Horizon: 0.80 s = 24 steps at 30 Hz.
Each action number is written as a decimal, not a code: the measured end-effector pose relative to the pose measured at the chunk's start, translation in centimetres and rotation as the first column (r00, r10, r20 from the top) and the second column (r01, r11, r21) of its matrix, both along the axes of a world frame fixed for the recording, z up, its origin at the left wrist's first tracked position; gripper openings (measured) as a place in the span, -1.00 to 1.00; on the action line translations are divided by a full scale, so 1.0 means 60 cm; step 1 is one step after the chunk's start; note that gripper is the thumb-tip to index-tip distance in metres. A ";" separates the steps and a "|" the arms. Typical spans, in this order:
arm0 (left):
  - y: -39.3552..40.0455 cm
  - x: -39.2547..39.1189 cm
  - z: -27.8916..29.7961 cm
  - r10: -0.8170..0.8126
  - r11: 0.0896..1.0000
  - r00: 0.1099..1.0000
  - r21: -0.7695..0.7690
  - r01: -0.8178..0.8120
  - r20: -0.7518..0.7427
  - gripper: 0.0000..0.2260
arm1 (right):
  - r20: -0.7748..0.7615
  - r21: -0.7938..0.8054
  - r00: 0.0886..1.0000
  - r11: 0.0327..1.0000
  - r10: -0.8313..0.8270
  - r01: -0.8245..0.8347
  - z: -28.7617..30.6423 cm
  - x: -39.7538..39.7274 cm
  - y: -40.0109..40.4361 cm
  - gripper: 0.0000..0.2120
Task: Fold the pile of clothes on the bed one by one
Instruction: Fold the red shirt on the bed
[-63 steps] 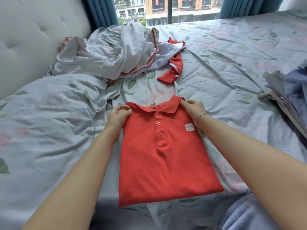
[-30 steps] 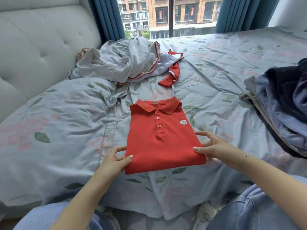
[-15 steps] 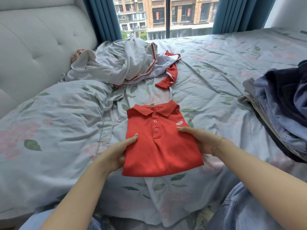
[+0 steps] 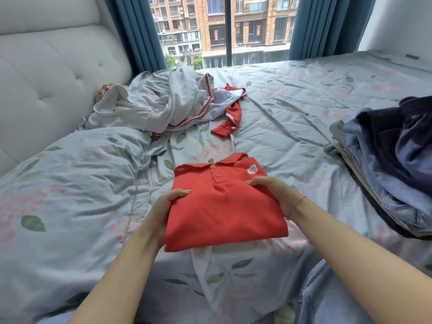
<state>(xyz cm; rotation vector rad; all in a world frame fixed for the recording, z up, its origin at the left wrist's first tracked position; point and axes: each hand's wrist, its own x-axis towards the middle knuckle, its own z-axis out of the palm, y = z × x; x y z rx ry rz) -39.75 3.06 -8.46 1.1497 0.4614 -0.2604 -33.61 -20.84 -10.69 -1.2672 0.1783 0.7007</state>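
A: Which step is this?

B: The red polo (image 4: 224, 206) looks fully folded: a neat rectangle, collar away from the person, buttons and chest label facing up. The left hand (image 4: 163, 209) grips its left side, thumb on top and fingers hidden beneath. The right hand (image 4: 275, 195) grips the right side the same way, thumb over the cloth. So I'd judge the folding of this piece is done and it is being picked up or carried.

A: Where is it on the bed (image 4: 292, 118)?

B: Toward the near edge, about midway across. Its near end seems raised off the cover; whether the collar end is touching the cover I can't tell.

A: And what comes next?

B: Probably setting it down as a finished item. At the bed's right edge sits a stack (image 4: 392, 160) of blue and dark garments, possibly the folded ones, though I can't confirm that. Moving the polo calls for keeping it level with both hands so the folds don't slide open.

A: Then?

B: A loose pile (image 4: 163, 106) of white clothing with red trim lies unfolded toward the far left corner, beside the headboard (image 4: 53, 73). One piece from there would be next.
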 end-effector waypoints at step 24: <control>-0.674 0.091 0.104 -0.526 0.840 0.828 0.271 0.470 0.193 -0.49 | 0.426 -0.465 0.836 0.708 -0.347 0.531 0.203 -0.058 -0.711 -0.54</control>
